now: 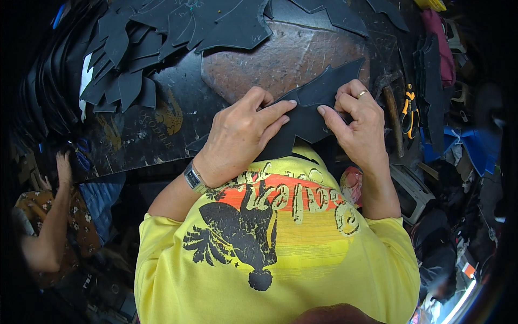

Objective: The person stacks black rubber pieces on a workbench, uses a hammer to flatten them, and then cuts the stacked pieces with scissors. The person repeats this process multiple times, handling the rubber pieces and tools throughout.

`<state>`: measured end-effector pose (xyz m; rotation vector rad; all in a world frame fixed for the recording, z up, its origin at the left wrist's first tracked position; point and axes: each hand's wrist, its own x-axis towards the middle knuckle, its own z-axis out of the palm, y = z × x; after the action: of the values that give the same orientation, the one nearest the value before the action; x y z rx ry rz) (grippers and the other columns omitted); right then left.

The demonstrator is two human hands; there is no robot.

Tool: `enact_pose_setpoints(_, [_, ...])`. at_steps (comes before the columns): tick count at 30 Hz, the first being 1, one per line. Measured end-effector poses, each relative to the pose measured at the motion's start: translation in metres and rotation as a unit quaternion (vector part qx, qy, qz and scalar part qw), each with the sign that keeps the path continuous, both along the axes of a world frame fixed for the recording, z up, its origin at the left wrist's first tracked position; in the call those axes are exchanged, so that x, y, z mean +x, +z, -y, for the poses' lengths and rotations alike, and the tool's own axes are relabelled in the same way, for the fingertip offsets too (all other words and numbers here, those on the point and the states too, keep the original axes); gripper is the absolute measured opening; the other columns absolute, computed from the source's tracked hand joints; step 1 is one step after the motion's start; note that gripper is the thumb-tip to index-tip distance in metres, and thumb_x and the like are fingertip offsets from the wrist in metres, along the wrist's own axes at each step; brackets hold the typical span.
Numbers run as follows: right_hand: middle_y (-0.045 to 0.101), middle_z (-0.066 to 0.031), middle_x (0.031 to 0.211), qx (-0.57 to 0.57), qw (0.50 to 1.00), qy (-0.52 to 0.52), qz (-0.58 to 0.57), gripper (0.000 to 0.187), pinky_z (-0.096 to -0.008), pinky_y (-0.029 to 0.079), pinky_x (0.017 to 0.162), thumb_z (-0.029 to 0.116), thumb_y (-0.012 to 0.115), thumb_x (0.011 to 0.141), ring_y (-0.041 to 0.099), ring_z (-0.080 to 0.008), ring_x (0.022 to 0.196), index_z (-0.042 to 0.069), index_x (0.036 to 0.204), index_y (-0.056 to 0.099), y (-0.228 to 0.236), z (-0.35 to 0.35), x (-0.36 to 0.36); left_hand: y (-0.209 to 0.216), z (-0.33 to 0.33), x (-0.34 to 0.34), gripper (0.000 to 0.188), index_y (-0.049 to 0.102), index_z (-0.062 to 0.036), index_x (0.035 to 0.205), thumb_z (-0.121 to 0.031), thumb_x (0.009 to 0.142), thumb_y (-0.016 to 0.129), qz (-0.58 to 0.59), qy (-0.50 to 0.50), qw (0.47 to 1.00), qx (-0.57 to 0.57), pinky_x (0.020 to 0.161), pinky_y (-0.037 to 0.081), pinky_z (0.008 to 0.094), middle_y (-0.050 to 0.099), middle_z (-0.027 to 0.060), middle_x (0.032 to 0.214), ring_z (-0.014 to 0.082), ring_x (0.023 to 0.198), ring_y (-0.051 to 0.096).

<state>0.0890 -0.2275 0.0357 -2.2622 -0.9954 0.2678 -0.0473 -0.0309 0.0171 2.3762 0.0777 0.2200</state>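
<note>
A black, leather-like cut sheet piece [302, 127] with pointed corners lies in front of me, hanging partly over the table's near edge against my yellow shirt. A second black cut piece [329, 81] overlaps its upper part and reaches onto a brown stone slab [243, 70]. My left hand [240, 124], with a watch on its wrist, presses its fingertips together on the left end of the overlap. My right hand [357, 121], wearing a ring, is closed with thumb and finger at the right edge of the pieces. The undersides of both pieces are hidden.
More black cut pieces [127, 54] pile up at the far left of the black table [162, 146]. To the right lie a wooden-handled hammer [394, 116] and yellow-black scissors [410, 110]. Blue-handled scissors [82, 154] rest near another person's arm [56, 216] at left.
</note>
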Motion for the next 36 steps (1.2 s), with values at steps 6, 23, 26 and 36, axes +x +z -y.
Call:
enact_pose_setpoints(6, [0.054, -0.0094, 0.082, 0.016, 1.000, 0.012, 0.023, 0.026, -0.0339, 0.043, 0.062, 0.008, 0.082, 0.079, 0.056, -0.0234, 0.070, -0.003, 0.075, 0.058, -0.002, 0.000, 0.000, 0.001, 0.000, 0.000, 0.029, 0.077, -0.0142, 0.121, -0.016, 0.092, 0.076, -0.014, 0.001, 1.000, 0.010, 0.068, 0.059, 0.0332, 0.062, 0.0067, 0.094, 0.0209, 0.076, 0.068])
enact_pose_setpoints(23, [0.061, -0.0120, 0.092, -0.004, 0.997, 0.060, 0.055, 0.022, -0.0411, 0.050, 0.074, 0.013, 0.082, 0.081, 0.061, -0.0307, 0.086, -0.001, 0.083, 0.065, 0.003, 0.007, -0.003, 0.015, -0.008, 0.003, 0.049, 0.064, 0.0005, 0.133, -0.007, 0.084, 0.064, 0.003, -0.160, 0.971, 0.178, 0.110, 0.046, 0.0394, 0.059, 0.0133, 0.141, 0.0277, 0.135, 0.055])
enact_pose_setpoints(26, [0.061, -0.0119, 0.093, 0.006, 0.993, 0.064, 0.096, 0.022, -0.0409, 0.049, 0.075, 0.014, 0.082, 0.081, 0.060, -0.0308, 0.086, 0.000, 0.086, 0.067, 0.001, 0.012, -0.004, 0.014, -0.009, 0.001, 0.053, 0.059, 0.0050, 0.136, -0.006, 0.085, 0.061, -0.001, -0.193, 0.961, 0.198, 0.111, 0.045, 0.0391, 0.057, 0.0179, 0.144, 0.0295, 0.136, 0.054])
enact_pose_setpoints(36, [0.059, -0.0117, 0.077, -0.005, 0.999, -0.011, 0.050, 0.019, -0.0372, 0.045, 0.066, 0.011, 0.081, 0.084, 0.057, -0.0287, 0.073, -0.001, 0.084, 0.065, -0.010, 0.011, -0.011, 0.010, -0.009, 0.001, 0.062, 0.052, 0.0002, 0.146, -0.006, 0.085, 0.061, -0.015, -0.211, 0.954, 0.211, 0.115, 0.042, 0.0397, 0.053, 0.0158, 0.148, 0.0302, 0.139, 0.049])
